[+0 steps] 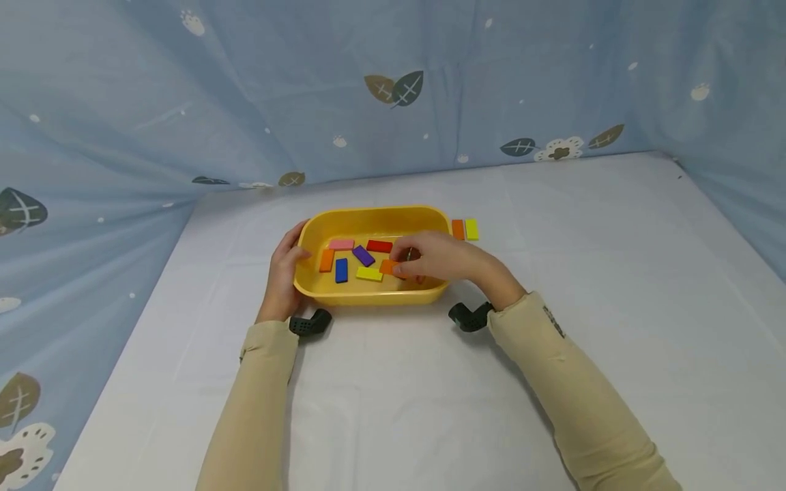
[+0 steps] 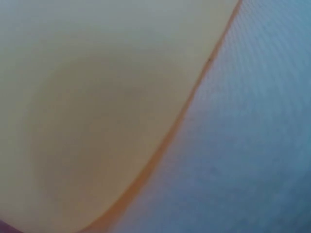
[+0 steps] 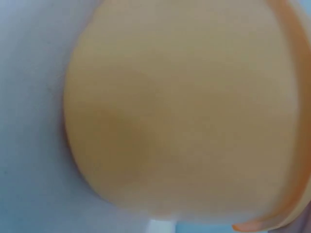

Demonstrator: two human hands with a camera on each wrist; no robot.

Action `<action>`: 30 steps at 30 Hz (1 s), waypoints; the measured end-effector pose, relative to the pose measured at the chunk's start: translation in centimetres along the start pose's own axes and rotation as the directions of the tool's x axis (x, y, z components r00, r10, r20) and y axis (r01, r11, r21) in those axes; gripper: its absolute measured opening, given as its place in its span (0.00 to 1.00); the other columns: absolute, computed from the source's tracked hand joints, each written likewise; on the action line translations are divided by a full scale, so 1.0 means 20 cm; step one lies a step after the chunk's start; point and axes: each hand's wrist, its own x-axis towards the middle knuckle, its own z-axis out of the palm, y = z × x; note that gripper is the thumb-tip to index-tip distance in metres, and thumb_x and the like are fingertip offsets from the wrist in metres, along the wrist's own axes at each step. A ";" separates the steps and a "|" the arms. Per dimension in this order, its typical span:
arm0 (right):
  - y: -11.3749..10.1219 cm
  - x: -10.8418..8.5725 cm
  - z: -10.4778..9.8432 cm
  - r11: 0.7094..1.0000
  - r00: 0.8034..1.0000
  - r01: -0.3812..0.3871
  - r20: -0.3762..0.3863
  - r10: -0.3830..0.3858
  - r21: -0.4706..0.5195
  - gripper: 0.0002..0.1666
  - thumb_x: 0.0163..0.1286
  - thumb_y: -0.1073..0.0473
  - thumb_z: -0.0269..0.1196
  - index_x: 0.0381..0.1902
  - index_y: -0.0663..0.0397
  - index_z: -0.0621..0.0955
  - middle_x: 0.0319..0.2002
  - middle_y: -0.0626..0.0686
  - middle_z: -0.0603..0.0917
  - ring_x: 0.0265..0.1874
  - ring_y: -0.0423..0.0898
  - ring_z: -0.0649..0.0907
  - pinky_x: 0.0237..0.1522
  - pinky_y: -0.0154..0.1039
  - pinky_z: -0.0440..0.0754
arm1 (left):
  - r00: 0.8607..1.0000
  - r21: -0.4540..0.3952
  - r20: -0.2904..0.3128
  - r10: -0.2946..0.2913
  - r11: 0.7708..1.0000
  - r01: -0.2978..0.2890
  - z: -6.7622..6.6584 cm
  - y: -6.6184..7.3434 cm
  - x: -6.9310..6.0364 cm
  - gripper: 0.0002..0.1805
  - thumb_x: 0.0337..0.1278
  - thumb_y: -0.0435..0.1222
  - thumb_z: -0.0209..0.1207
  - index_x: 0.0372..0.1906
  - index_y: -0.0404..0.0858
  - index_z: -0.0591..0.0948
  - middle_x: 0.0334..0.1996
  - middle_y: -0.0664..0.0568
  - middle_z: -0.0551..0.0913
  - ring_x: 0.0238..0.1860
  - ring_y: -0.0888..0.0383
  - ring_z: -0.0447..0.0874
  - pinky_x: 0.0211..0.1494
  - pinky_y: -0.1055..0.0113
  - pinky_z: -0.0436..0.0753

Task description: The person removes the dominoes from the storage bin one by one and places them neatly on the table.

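Note:
A yellow tub [image 1: 381,299] holds several coloured blocks, among them a blue block [image 1: 341,271], a purple block [image 1: 364,256], a red block [image 1: 379,246] and a yellow block [image 1: 370,274]. My left hand [image 1: 282,278] grips the tub's left end, thumb over the rim. Inside the right part, my right hand [image 1: 443,256] has bent fingers beside an orange block [image 1: 387,266]; whether it pinches a block is unclear. The tub's outer wall fills much of the left wrist view [image 2: 112,121] and the right wrist view [image 3: 184,111]; neither shows fingers clearly.
Just past the tub's right end, an orange block [image 1: 458,229] and a yellow block [image 1: 471,229] lie side by side on the white tabletop [image 1: 393,382]. A blue patterned curtain [image 1: 307,88] hangs behind and to the left.

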 end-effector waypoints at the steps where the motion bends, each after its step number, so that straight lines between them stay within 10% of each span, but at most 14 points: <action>1: 0.01 0.00 0.00 1.000 1.000 0.002 -0.020 -0.001 0.021 0.12 0.60 0.47 0.58 0.40 0.43 0.77 0.30 0.47 0.79 0.25 0.44 0.78 0.32 0.37 0.76 | 1.000 -0.003 0.000 -0.001 1.000 0.001 0.00 0.00 0.00 0.30 0.51 0.28 0.41 0.62 0.49 0.65 0.61 0.57 0.63 0.59 0.55 0.62 0.61 0.64 0.64; 20: 0.05 0.00 -0.01 0.970 0.986 0.126 -0.135 -0.099 0.208 0.21 0.62 0.49 0.57 0.54 0.38 0.75 0.36 0.49 0.77 0.29 0.53 0.78 0.33 0.44 0.78 | 1.000 -0.027 0.005 -0.012 1.000 0.012 0.01 0.02 -0.02 0.30 0.52 0.28 0.40 0.63 0.47 0.64 0.61 0.57 0.63 0.59 0.55 0.61 0.62 0.66 0.63; 30: 0.11 -0.04 -0.09 0.955 0.960 0.096 -0.278 -0.015 0.280 0.21 0.62 0.50 0.56 0.54 0.43 0.74 0.39 0.52 0.76 0.31 0.57 0.76 0.35 0.49 0.77 | 1.000 -0.032 0.023 0.016 0.999 -0.015 0.00 -0.01 0.01 0.29 0.52 0.28 0.40 0.62 0.47 0.65 0.61 0.57 0.63 0.59 0.55 0.62 0.62 0.64 0.63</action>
